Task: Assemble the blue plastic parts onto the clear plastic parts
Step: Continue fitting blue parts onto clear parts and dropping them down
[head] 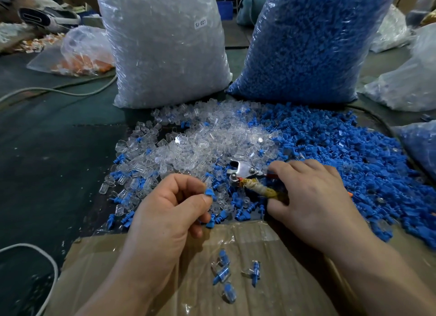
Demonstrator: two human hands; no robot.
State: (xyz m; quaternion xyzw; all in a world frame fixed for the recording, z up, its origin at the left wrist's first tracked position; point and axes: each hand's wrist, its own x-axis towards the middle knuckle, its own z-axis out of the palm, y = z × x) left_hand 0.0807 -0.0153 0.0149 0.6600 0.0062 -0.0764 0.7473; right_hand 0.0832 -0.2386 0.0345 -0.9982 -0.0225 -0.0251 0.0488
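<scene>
1. Pinching one blue piece (209,193) between thumb and forefinger, the left hand (165,212) is curled tight.
2. The right hand (313,197) grips the pliers (245,173) over the loose pile (200,148).
3. Four joined pieces (221,278) lie on the cardboard (146,299).
4. One clear bag (162,44) and one blue bag (306,44) stand behind the pile.

Supervisor: Report the surroundings.
Operator: I see a dark green mat (47,150) underneath. A taped cardboard box (283,245) lies nearest me. Metal pliers (243,171) have one handle wrapped in yellowed tape.
Supervisor: Left side?
Operator: A white cable (70,93) crosses the mat. Behind it sit a clear bag of orange pieces (82,56) and a shoe (47,18). A second white cable (50,259) loops at the near left corner.
</scene>
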